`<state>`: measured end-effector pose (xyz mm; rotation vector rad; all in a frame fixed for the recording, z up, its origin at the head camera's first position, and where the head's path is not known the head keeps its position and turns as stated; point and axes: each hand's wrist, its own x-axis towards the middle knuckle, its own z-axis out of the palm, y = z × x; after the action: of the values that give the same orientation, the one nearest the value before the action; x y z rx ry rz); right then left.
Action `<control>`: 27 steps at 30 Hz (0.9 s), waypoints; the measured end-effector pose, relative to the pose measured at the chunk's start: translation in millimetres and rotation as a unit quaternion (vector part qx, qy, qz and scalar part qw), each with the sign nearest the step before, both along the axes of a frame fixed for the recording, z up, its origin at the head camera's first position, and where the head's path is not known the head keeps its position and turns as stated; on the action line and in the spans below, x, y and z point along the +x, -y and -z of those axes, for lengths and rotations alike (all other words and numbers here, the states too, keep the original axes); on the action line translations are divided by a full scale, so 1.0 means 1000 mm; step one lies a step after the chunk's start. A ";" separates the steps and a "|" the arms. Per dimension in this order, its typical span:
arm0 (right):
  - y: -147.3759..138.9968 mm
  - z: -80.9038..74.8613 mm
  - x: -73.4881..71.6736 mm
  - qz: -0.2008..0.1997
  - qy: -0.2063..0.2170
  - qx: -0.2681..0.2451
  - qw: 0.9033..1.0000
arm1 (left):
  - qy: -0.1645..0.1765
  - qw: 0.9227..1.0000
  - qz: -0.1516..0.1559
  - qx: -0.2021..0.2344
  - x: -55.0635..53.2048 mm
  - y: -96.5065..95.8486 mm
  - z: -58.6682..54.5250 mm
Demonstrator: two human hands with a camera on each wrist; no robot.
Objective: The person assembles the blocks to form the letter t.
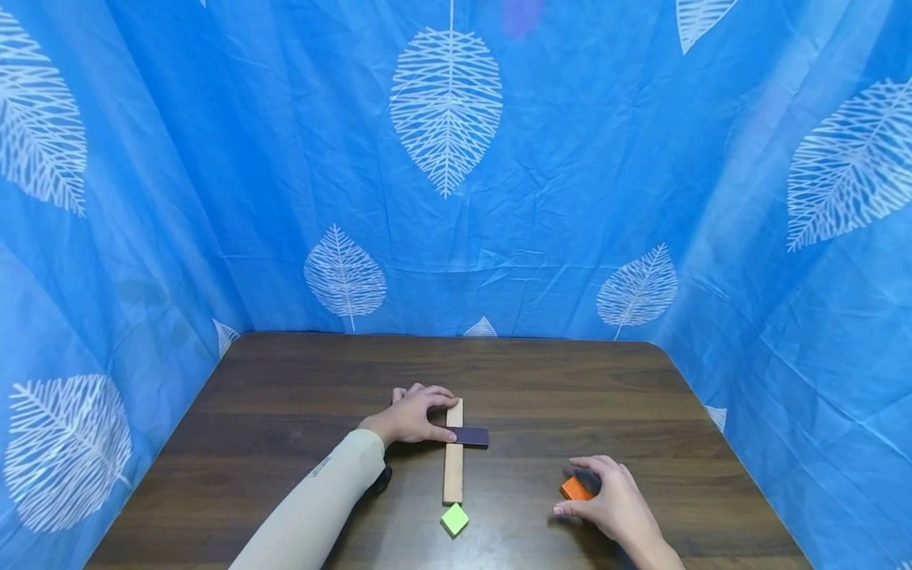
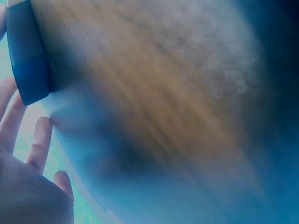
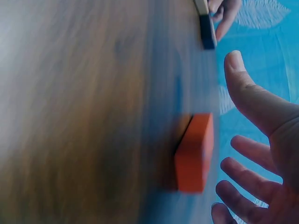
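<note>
My left hand reaches over a pale wooden plank, its index fingertip by the plank's far end. The thumb touches the left end of a dark purple block, which lies crosswise. Toward me, a second pale wooden plank continues the line. In the left wrist view, the dark block shows beside extended fingers. My right hand is spread around an orange block, thumb and fingers on either side. The right wrist view shows a gap between the orange block and the hand.
A small light-green block lies turned cornerwise at the near end of the planks. The brown wooden table is surrounded by a blue curtain with white leaf prints, at the back and both sides.
</note>
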<state>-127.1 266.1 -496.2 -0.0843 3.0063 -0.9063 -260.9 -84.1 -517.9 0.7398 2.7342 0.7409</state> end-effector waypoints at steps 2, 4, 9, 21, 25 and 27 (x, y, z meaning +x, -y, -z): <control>-0.006 0.000 0.001 0.007 0.012 -0.002 1.000 | -0.001 1.000 -0.001 -0.002 0.000 0.000 0.000; -0.010 0.001 0.001 0.019 0.029 -0.006 0.999 | -0.003 1.000 -0.001 -0.002 -0.001 0.000 -0.001; -0.015 0.007 0.004 0.040 0.061 -0.025 0.997 | -0.005 1.000 0.000 -0.001 -0.001 -0.001 -0.002; -0.012 0.009 0.006 0.045 0.070 -0.022 0.996 | 0.001 1.000 -0.001 0.001 0.000 -0.001 0.000; -0.010 0.009 0.005 0.045 0.075 -0.018 0.996 | -0.001 1.000 -0.001 0.002 0.000 0.000 0.002; -0.010 0.009 0.005 0.045 0.076 -0.018 0.996 | -0.002 1.000 -0.001 0.000 0.000 0.000 0.003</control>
<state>-122.1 275.8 -505.0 0.1159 2.8741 -0.9286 -261.4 -83.8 -521.0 0.7383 2.7386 0.7399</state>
